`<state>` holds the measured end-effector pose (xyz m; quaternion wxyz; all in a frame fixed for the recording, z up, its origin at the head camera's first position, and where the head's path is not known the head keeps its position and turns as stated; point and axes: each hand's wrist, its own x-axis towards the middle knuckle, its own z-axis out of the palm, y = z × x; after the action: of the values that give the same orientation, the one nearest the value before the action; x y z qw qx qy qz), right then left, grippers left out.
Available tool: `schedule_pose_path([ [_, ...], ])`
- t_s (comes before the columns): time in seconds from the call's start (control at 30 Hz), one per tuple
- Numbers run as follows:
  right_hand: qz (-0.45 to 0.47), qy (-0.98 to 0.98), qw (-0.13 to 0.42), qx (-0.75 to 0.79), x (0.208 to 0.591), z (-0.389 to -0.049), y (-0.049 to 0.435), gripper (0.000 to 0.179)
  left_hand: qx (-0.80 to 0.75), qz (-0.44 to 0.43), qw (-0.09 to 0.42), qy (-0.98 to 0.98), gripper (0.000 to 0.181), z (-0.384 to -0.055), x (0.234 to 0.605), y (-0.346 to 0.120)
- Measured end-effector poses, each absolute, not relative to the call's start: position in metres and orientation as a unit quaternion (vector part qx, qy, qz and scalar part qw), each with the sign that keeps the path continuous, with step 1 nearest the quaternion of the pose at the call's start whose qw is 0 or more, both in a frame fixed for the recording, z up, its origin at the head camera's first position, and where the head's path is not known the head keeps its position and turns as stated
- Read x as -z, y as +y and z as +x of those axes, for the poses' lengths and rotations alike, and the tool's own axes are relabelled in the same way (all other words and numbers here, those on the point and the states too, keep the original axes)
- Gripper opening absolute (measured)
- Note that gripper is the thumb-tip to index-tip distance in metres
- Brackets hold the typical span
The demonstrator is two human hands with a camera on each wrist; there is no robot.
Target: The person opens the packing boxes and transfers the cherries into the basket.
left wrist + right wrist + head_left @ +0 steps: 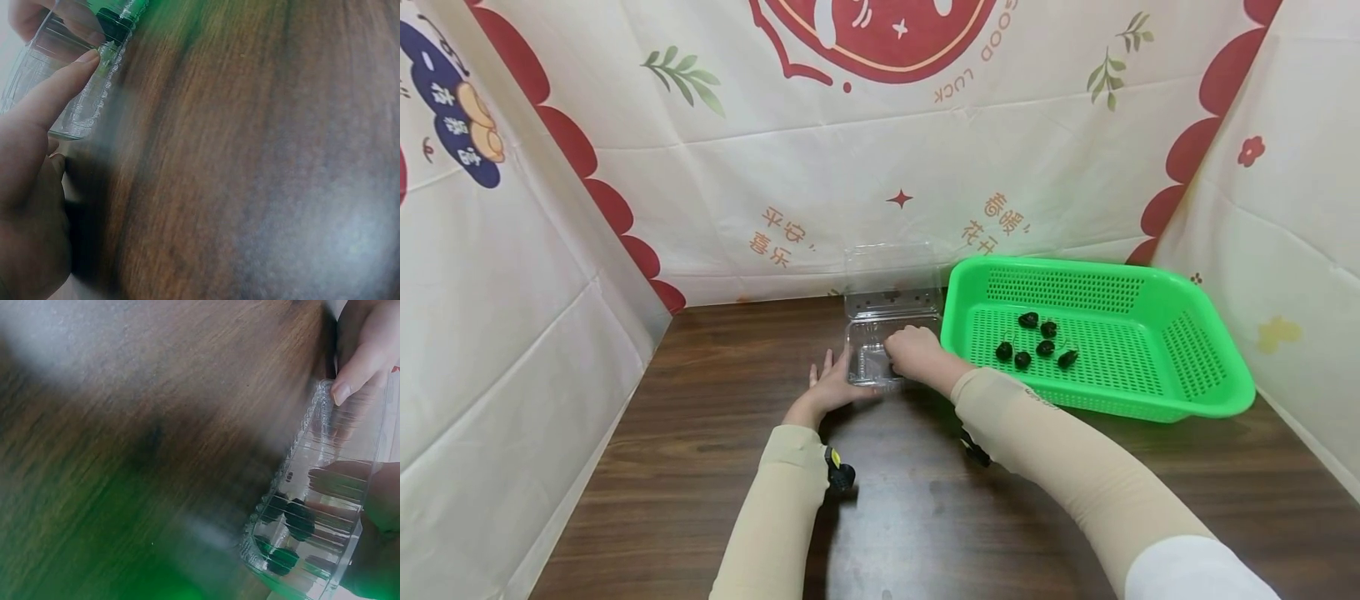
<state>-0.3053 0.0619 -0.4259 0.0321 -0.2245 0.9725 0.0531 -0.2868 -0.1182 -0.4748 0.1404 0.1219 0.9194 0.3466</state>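
Note:
A clear plastic clamshell box (871, 358) stands on the table with its lid (891, 267) raised at the back. My left hand (831, 387) is at the near left corner, its thumb (65, 81) laid straight along the front wall and its other fingers spread at the left side. My right hand (916, 354) reaches down into the box with curled fingers. Through the clear wall, in the right wrist view, several dark cherries (300, 519) show close to those fingers. Whether the fingers pinch one is hidden.
Right of the box stands a green perforated plastic basket (1213, 358) with several dark stemmed cherries (1045, 347) on its bottom. The brown wooden table (715, 467) is bordered behind and at both sides by a printed white cloth (760, 183).

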Motion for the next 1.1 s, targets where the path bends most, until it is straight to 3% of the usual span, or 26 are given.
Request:
schedule_pose_path([
  [0.4, -0.225, 0.972, 0.032, -0.052, 0.429, -0.307, 0.062, 0.006, -0.344, 0.124, 0.137, 0.921, 0.113, -0.287, 0.473, -0.118],
  [0.83, -0.208, 0.977, 0.005, -0.035, 0.428, -0.31, 0.062, 0.031, -0.346, 0.125, 0.139, 0.92, 0.113, -0.287, 0.475, -0.118],
  [1.1, -0.198, 0.98, 0.006, 0.003, 0.418, -0.306, 0.062, 0.026, -0.348, 0.123, 0.142, 0.919, 0.113, -0.287, 0.474, -0.119],
])
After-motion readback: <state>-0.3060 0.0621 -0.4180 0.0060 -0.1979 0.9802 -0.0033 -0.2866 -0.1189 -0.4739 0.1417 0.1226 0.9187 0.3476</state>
